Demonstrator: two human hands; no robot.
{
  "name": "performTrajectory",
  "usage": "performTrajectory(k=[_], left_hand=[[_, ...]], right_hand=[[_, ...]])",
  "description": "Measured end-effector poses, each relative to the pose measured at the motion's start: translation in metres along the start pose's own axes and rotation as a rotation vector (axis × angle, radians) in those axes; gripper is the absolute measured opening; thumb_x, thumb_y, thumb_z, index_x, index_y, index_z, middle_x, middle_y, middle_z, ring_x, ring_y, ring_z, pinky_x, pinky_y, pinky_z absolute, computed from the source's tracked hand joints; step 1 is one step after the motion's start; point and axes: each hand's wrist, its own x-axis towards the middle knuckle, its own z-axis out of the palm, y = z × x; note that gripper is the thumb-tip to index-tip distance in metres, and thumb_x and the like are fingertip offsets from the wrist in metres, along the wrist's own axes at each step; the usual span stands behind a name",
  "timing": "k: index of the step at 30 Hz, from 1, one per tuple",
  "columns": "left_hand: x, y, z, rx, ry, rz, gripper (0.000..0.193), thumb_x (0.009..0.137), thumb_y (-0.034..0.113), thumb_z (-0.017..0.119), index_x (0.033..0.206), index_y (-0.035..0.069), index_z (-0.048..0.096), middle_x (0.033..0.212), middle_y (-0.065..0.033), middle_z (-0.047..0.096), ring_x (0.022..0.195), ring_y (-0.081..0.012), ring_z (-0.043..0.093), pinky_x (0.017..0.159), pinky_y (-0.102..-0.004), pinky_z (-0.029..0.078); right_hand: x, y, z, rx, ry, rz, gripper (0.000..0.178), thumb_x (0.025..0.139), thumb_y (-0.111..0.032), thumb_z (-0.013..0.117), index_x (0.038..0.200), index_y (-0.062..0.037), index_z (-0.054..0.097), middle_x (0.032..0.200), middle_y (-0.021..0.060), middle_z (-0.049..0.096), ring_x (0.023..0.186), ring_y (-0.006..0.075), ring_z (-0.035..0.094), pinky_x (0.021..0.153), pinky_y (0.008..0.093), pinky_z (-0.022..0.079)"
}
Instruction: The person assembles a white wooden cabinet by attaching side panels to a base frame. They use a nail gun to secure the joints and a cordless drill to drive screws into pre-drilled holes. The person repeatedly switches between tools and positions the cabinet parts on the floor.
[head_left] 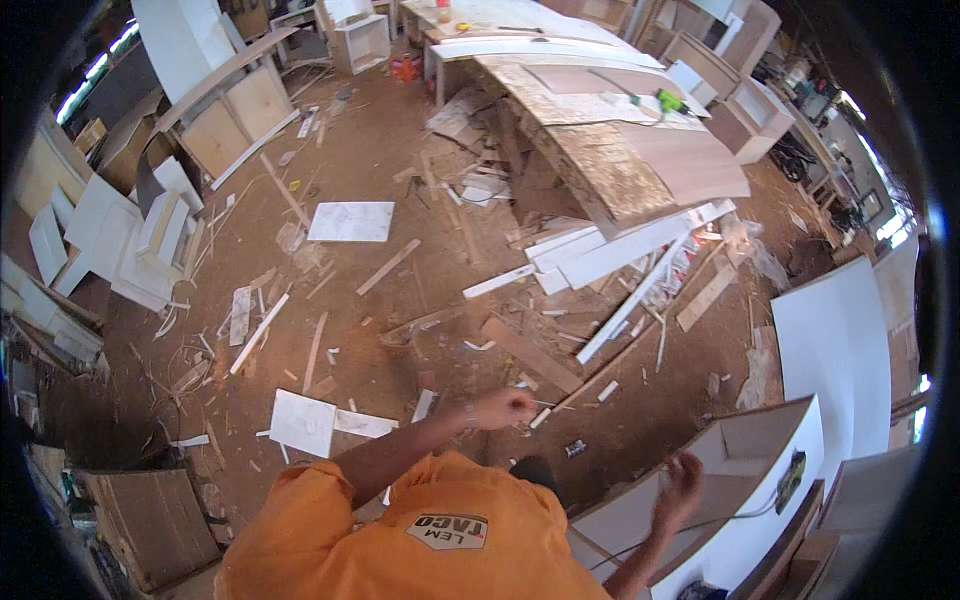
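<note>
My left hand (505,408) is closed in front of me over the littered floor. A thin, short piece shows at its fingertips, too small to name. On the right, my right hand (680,490) is raised beside a white cabinet box (765,440), its fingers slightly bent and apart, with nothing visible in them. On that box's edge lies a green and dark tool (790,482), perhaps a power tool, and a cable runs from it behind my right forearm. A small dark and silver item (575,449) lies on the floor between my hands.
A long worktable (600,150) at the far right bears sheets and a bright green power tool (670,101). White boards (620,250) lean by its near end. Offcuts and a white panel (351,221) litter the brown floor. Cabinets (240,110) stand far left; a brown box (150,525) sits near left.
</note>
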Motion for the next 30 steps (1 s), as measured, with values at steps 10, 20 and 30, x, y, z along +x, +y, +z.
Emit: performTrajectory(k=[10, 20, 30], left_hand=[[0.048, 0.027, -0.206, -1.253, -0.219, -0.013, 0.046, 0.102, 0.019, 0.055, 0.143, 0.001, 0.044, 0.137, -0.0111, 0.054, 0.124, -0.0200, 0.056, 0.105, -0.0380, 0.048], [-0.009, -0.028, -0.625, -1.238, 0.699, -0.052, 0.035, 0.101, 0.015, 0.053, 0.133, 0.000, 0.051, 0.130, -0.0148, 0.059, 0.117, -0.0268, 0.061, 0.104, -0.0391, 0.050], [-0.062, -0.005, -0.947, -0.668, 1.329, -0.102, 0.032, 0.092, 0.009, 0.061, 0.123, 0.002, 0.059, 0.117, -0.0097, 0.065, 0.105, -0.0213, 0.066, 0.090, -0.0330, 0.056]], right_hand=[[0.104, -0.258, 0.385, 0.372, -0.720, 0.125, 0.019, 0.102, -0.001, 0.045, 0.120, 0.0001, 0.051, 0.107, 0.0123, 0.067, 0.103, 0.0213, 0.066, 0.094, 0.0344, 0.052], [0.239, -0.498, 0.826, 0.277, -1.521, -0.083, 0.022, 0.099, -0.011, 0.056, 0.120, -0.0034, 0.059, 0.108, 0.0110, 0.071, 0.102, 0.0202, 0.066, 0.091, 0.0332, 0.053], [0.266, -0.712, 1.173, 0.478, -1.974, -0.407, 0.016, 0.094, -0.009, 0.058, 0.105, 0.0008, 0.064, 0.103, 0.0108, 0.069, 0.103, 0.0196, 0.064, 0.093, 0.0349, 0.050]])
